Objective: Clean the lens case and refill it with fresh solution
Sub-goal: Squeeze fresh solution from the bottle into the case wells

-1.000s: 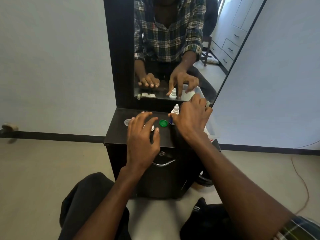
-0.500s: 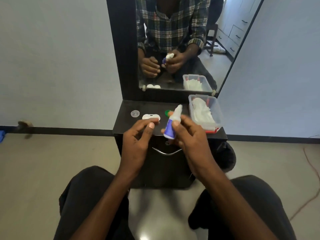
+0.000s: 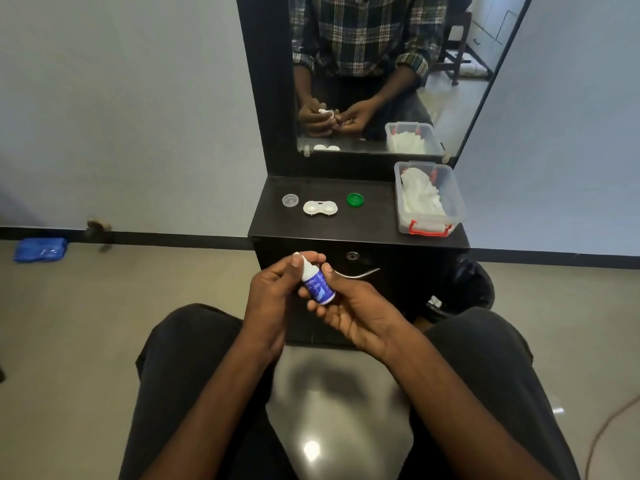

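A small white solution bottle with a blue label (image 3: pixel 317 285) is held above my lap, in front of the dark cabinet. My right hand (image 3: pixel 349 306) grips its body from below and the right. My left hand (image 3: pixel 273 289) pinches the white cap at its top. The white two-well lens case (image 3: pixel 320 207) lies open on the cabinet top (image 3: pixel 374 216). A clear cap (image 3: pixel 290 199) lies to its left and a green cap (image 3: pixel 355 199) to its right.
A clear plastic box with red clips (image 3: pixel 429 199), holding white tissues, stands at the cabinet's right end. A mirror (image 3: pixel 377 71) rises behind the cabinet top. A drawer handle (image 3: pixel 356 273) sits just behind the bottle. A blue cloth (image 3: pixel 41 249) lies on the floor at left.
My right hand picked the bottle off the cabinet top and brought it down toward my lap. My left hand left the lens case and moved onto the bottle's cap.
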